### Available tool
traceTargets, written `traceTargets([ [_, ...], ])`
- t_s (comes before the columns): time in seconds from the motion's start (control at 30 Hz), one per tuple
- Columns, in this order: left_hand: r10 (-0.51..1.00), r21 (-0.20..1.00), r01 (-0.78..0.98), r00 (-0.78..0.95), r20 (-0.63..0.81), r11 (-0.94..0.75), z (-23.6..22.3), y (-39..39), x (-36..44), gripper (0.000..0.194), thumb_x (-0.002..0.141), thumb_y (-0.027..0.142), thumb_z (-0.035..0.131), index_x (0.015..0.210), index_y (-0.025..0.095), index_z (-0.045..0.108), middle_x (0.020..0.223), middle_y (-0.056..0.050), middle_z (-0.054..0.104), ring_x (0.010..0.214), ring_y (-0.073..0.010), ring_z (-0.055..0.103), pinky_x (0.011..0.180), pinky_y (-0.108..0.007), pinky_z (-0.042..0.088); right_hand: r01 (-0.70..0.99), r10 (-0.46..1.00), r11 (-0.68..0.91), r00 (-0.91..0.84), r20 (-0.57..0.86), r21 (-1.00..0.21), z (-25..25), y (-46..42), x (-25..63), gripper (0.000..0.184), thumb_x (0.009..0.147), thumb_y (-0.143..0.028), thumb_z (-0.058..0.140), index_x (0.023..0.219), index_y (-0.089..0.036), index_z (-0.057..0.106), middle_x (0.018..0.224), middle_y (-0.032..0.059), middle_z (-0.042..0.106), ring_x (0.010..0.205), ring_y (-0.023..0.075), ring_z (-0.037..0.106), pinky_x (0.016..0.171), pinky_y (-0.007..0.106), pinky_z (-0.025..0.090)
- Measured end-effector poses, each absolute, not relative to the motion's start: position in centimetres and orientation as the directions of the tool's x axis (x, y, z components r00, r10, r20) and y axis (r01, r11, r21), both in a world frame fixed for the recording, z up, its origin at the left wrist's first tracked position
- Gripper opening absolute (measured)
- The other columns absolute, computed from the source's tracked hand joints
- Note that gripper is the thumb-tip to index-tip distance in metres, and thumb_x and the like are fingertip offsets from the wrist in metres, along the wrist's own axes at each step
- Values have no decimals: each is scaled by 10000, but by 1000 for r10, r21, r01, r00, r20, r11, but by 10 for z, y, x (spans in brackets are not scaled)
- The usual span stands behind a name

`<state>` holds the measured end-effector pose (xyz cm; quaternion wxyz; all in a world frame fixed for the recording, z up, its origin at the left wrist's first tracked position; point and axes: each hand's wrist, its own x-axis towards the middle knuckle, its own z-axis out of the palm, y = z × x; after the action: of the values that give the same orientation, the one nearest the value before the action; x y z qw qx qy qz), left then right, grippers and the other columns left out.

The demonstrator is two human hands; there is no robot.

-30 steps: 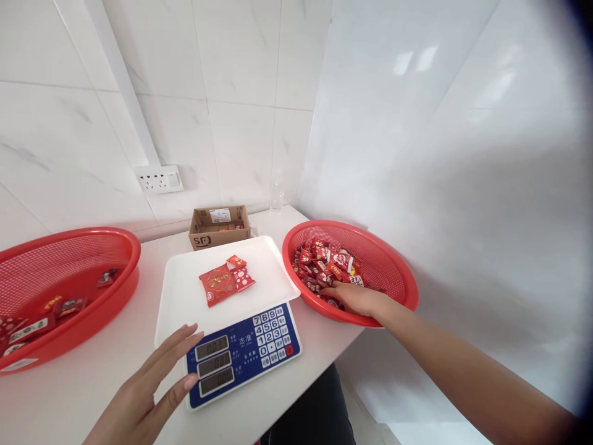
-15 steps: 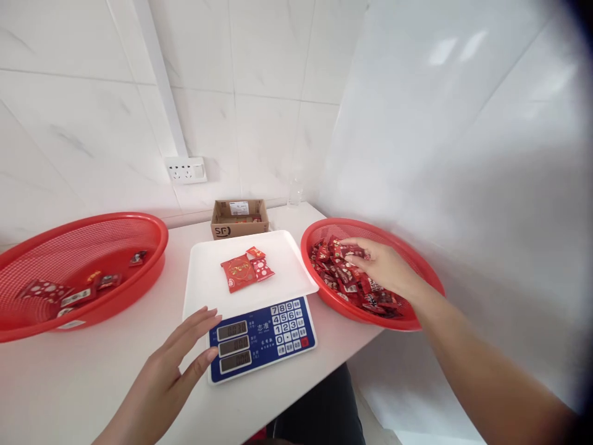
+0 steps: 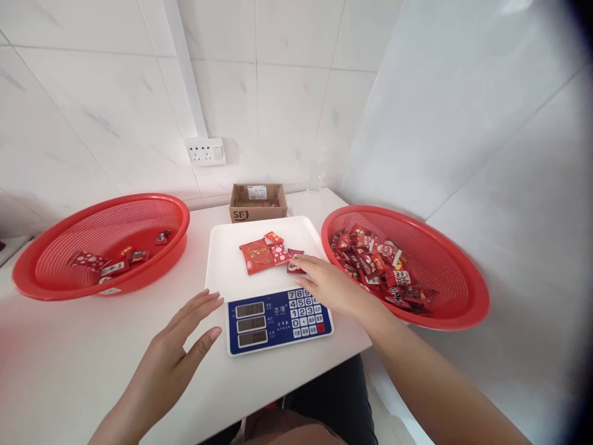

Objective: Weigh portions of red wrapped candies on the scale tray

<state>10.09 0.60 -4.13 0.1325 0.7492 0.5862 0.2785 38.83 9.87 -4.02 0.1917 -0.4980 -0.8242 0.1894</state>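
Note:
My right hand [image 3: 331,285] is over the right side of the white weighing pan [image 3: 227,272], thumb and fingers apart. At its fingertips a small dark-red candy packet [image 3: 294,262] lies on the pan, partly covered by the fingers. Left of that packet are a larger red packet with gold print [image 3: 257,256], a pink-dotted packet [image 3: 279,253] and a small orange-red packet [image 3: 273,237]. Beside the blue panel of the scale [image 3: 280,318], my left hand [image 3: 178,349] hovers with its fingers stretched out, holding nothing.
To the right stands a red mesh basket [image 3: 456,278] with many candy packets. Another red basket [image 3: 178,247], at the left, contains several packets. Behind the scale is a small cardboard box [image 3: 259,214] against the tiled wall, below a power socket [image 3: 205,151].
My right hand has moved left from the right basket to the pan, where a dark-red packet now lies. The first display reading has changed. The view has shifted; my left hand stays beside the scale.

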Motion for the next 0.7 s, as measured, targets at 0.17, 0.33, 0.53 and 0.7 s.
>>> traceTargets([
  [0.17,954,530,801,166,248,-278,-39,5,104,385,891,468,458,1238,319,533,1323,3,568,1287,-206,456,955,-356,500,714,889,423,-446,103,-558,-38,98,380,465,884,-237,484,1349,-248,482,1441,51,445,1336,225,391,1116,460,322],
  [0.33,955,573,776,129,266,-264,-39,4,100,300,877,471,477,1060,284,623,1197,-3,650,1191,-195,550,958,-323,484,798,941,335,-263,211,-501,-31,84,411,443,880,-333,470,1311,-248,527,1389,52,508,1286,260,455,1098,485,338],
  [0.53,983,628,778,-98,153,-20,-46,-2,89,369,839,571,475,837,247,652,862,0,707,778,-153,650,551,-201,469,912,993,-68,24,-112,-404,-40,81,487,460,847,-358,439,1241,-179,594,1260,94,617,1141,340,576,966,519,461],
  [0.7,976,665,747,-153,152,14,-47,-1,92,388,818,598,483,812,247,647,833,13,694,742,-140,625,552,-204,446,886,893,-178,-37,-448,-427,-51,88,519,422,779,-301,523,1184,-270,637,1176,40,673,1041,328,641,881,480,525],
])
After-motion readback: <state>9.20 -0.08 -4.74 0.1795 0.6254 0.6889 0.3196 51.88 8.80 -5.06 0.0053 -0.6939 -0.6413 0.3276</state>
